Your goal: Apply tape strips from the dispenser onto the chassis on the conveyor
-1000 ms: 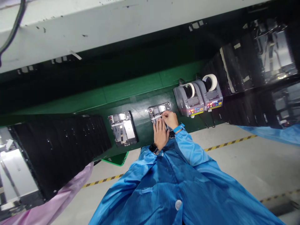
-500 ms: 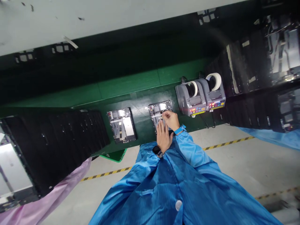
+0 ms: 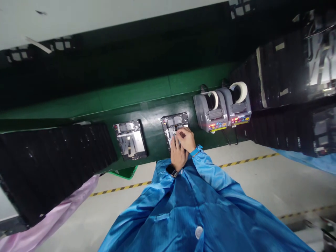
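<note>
One opened device [image 3: 169,122] on the dark green worktop [image 3: 153,134] was partly covered by both hands. It was touched by the left hand [image 3: 178,154], its fingers laid out flat; the right hand's [image 3: 187,139] were bent over it, whether clamped on anything could not be told. It was flanked by a second device [image 3: 130,140] and two tape dispensers [image 3: 211,113].

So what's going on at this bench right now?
Someone in a blue smock has both hands on an opened electronic device. The left hand lies over it, and the right hand is bent over it, fingertips close together; whether they pinch anything isn't clear. A similar device lies untouched to the left, two tape dispensers to the right.
</note>
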`<state>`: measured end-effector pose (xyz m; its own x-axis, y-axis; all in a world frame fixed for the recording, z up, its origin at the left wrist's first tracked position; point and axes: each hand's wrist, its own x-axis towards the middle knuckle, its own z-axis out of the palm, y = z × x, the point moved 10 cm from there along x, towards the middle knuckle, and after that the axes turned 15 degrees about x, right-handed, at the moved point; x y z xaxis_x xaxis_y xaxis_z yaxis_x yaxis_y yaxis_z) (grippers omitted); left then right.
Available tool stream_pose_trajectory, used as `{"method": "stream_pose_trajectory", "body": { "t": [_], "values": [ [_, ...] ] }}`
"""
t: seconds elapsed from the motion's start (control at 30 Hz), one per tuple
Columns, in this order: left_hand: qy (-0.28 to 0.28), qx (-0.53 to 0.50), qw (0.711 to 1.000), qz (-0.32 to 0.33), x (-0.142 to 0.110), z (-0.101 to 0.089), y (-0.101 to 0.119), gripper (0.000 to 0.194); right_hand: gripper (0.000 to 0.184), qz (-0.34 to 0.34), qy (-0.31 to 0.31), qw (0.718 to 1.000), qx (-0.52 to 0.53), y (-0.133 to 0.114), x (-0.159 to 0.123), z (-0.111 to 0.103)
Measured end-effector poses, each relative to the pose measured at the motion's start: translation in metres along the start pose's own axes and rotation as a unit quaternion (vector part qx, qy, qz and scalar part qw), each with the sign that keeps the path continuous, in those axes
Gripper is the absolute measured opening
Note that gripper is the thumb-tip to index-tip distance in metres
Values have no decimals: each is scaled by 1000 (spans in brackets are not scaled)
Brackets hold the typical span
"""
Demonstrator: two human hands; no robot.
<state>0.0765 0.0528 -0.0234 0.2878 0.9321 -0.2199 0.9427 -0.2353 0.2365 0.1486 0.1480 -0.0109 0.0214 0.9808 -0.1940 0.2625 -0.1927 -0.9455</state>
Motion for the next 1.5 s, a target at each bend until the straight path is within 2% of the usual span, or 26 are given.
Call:
{"method": "stream_pose_trajectory", "body": {
  "t": [0.13, 0.37, 0.57, 0.73, 1.5],
  "values": [
    [8, 1, 1000, -3, 1, 2, 0, 77, 16, 1, -10, 1000, -26, 1, -3, 1],
    [5, 0, 999, -34, 3, 2, -6, 72, 17, 80, -10, 992, -98, 17, 8, -1],
    [4, 1, 999, -33, 4, 0, -8, 67, 20, 116, -15, 984, -138, 21, 16, -1],
    [8, -4, 999, -40, 5, -2, -10, 62, 19, 117, -13, 982, -148, 21, 16, -1],
    [13, -6, 999, -51, 7, -2, -8, 65, 21, 151, -16, 966, -210, 23, 24, -3]
  ]
}}
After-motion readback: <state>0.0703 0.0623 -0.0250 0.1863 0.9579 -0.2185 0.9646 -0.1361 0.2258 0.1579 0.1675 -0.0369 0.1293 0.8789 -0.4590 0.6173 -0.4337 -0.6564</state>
